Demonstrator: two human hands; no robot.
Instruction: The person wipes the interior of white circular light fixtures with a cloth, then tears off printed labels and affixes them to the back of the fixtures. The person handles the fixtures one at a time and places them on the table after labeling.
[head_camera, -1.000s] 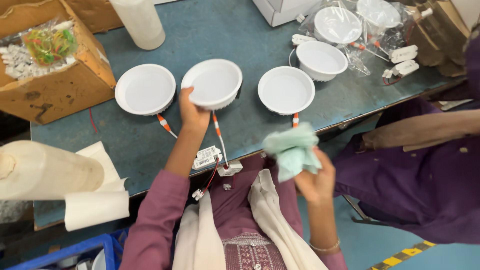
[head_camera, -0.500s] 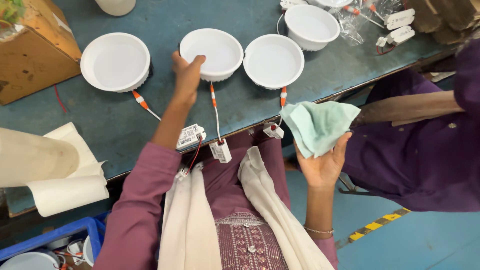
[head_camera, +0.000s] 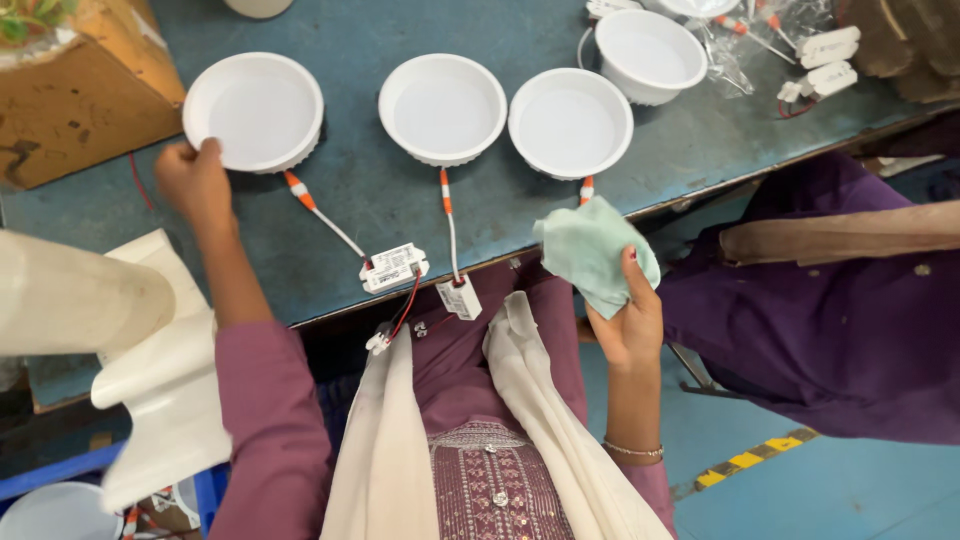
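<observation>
- Our left hand (head_camera: 193, 180) rests at the lower left rim of the leftmost round white lamp (head_camera: 254, 111), fingers curled and touching its edge; we cannot tell whether they truly grip it.
- Our right hand (head_camera: 628, 320) is closed around a pale green cloth (head_camera: 592, 252), held up just off the front edge of the bench (head_camera: 350, 200), below the third lamp.
- On the blue bench we see three white lamps in a row: the one at our left hand, a middle lamp (head_camera: 442, 108) and a third lamp (head_camera: 570, 122), near each other but apart.
- From each lamp an orange-and-white wire runs toward us; two small white driver boxes (head_camera: 394, 267) lie at the bench's front edge.
- A fourth white lamp (head_camera: 650, 55) sits behind the third.
- A brown cardboard box (head_camera: 70, 110) stands at the far left.
- A person in a purple sleeve (head_camera: 800, 330) sits on our right.
</observation>
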